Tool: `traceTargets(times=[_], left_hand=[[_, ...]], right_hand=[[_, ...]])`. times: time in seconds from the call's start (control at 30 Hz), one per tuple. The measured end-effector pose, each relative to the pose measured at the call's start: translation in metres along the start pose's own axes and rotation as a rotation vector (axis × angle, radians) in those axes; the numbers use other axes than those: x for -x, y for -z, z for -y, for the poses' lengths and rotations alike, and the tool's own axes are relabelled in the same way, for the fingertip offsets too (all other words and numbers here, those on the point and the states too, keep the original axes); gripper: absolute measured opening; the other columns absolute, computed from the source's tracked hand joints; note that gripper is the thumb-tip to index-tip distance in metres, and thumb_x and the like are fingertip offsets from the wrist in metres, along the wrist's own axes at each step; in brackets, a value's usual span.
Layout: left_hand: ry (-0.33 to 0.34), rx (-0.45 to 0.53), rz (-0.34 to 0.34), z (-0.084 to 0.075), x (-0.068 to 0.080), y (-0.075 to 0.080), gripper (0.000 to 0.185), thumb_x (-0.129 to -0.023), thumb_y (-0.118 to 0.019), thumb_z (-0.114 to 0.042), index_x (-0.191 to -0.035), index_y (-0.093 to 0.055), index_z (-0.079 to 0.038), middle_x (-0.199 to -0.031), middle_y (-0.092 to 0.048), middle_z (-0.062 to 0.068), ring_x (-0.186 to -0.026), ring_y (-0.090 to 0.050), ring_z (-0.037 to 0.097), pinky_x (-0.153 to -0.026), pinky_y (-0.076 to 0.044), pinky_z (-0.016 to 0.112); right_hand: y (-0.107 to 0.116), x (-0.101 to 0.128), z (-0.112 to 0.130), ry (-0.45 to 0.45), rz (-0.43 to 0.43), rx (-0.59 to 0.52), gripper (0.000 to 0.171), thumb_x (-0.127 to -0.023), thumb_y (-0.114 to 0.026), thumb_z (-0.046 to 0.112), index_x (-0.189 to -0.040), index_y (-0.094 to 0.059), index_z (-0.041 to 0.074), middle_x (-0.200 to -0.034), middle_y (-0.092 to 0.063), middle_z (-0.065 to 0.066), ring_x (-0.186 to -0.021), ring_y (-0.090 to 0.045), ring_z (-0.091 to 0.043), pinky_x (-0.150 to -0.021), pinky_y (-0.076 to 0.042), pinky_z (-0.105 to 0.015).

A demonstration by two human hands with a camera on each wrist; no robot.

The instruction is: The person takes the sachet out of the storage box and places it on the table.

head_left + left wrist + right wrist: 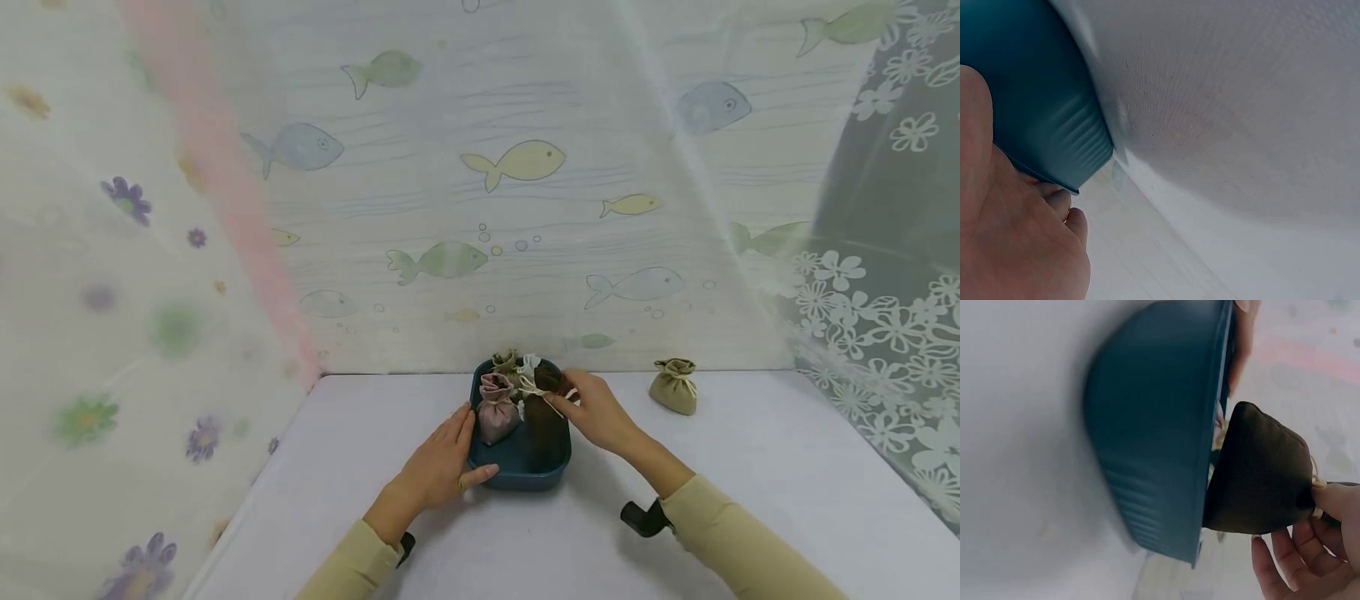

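Observation:
A dark teal bowl (525, 477) sits on the white table near the back wall, holding several small drawstring pouches. My left hand (442, 462) grips the bowl's left rim, thumb along the front edge; the left wrist view shows the bowl's ribbed wall (1041, 119) against my palm. My right hand (592, 408) pinches the tied neck of a dark brown pouch (543, 429), which stands in the bowl's right side. In the right wrist view the brown pouch (1260, 475) rises over the bowl's rim (1210, 456). A mauve pouch (497, 410) stands beside it.
A tan drawstring pouch (675, 386) stands alone on the table (750, 467) to the right of the bowl. Fish-patterned fabric forms the back wall, with floral curtains at both sides. An olive pouch (506, 362) and a white one (529, 365) sit at the bowl's back.

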State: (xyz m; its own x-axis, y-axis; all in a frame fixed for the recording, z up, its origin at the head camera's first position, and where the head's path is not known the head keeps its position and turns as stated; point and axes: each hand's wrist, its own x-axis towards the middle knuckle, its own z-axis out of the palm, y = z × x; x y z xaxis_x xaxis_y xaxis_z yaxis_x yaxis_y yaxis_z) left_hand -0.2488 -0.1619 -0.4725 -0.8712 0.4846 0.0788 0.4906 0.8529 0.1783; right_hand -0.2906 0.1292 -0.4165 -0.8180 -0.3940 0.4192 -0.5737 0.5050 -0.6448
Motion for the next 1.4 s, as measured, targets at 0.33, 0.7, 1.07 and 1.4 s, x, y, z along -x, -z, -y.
traceTargets(times=[0.33, 0.7, 1.07, 1.4], left_hand=[[-0.018, 0.000, -0.003, 0.000, 0.001, 0.000, 0.103, -0.099, -0.037, -0.075, -0.161, -0.019, 0.006, -0.169, -0.013, 0.022, -0.155, -0.019, 0.034, -0.124, -0.024, 0.049], [-0.023, -0.001, -0.014, 0.000, 0.002, -0.001, 0.104, -0.099, -0.036, -0.075, -0.160, -0.020, 0.007, -0.168, -0.015, 0.024, -0.155, -0.021, 0.036, -0.123, -0.026, 0.050], [-0.006, -0.021, 0.002, -0.002, 0.000, 0.001, 0.101, -0.100, -0.038, -0.073, -0.161, -0.018, 0.006, -0.170, -0.011, 0.020, -0.156, -0.017, 0.032, -0.125, -0.022, 0.046], [-0.002, -0.002, 0.001, -0.003, 0.001, 0.004, 0.101, -0.100, -0.041, -0.071, -0.161, -0.018, 0.006, -0.170, -0.012, 0.021, -0.156, -0.017, 0.032, -0.125, -0.023, 0.047]], right_hand=[[0.018, 0.004, -0.011, -0.017, -0.019, 0.019, 0.007, -0.098, -0.070, 0.009, -0.101, -0.064, 0.005, -0.090, -0.065, -0.003, -0.087, -0.065, -0.024, -0.080, -0.058, -0.042], [0.036, 0.006, -0.040, -0.003, -0.096, 0.102, 0.007, -0.096, -0.070, 0.003, -0.099, -0.064, 0.000, -0.087, -0.067, -0.007, -0.083, -0.065, -0.023, -0.076, -0.058, -0.043], [0.050, 0.009, -0.073, -0.082, -0.145, 0.164, 0.008, -0.099, -0.066, 0.005, -0.096, -0.062, -0.002, -0.091, -0.066, -0.015, -0.085, -0.064, -0.031, -0.078, -0.057, -0.049], [0.052, 0.005, -0.099, -0.117, -0.177, 0.178, 0.007, -0.098, -0.065, 0.002, -0.097, -0.061, -0.004, -0.093, -0.065, -0.020, -0.088, -0.064, -0.036, -0.078, -0.057, -0.051]])
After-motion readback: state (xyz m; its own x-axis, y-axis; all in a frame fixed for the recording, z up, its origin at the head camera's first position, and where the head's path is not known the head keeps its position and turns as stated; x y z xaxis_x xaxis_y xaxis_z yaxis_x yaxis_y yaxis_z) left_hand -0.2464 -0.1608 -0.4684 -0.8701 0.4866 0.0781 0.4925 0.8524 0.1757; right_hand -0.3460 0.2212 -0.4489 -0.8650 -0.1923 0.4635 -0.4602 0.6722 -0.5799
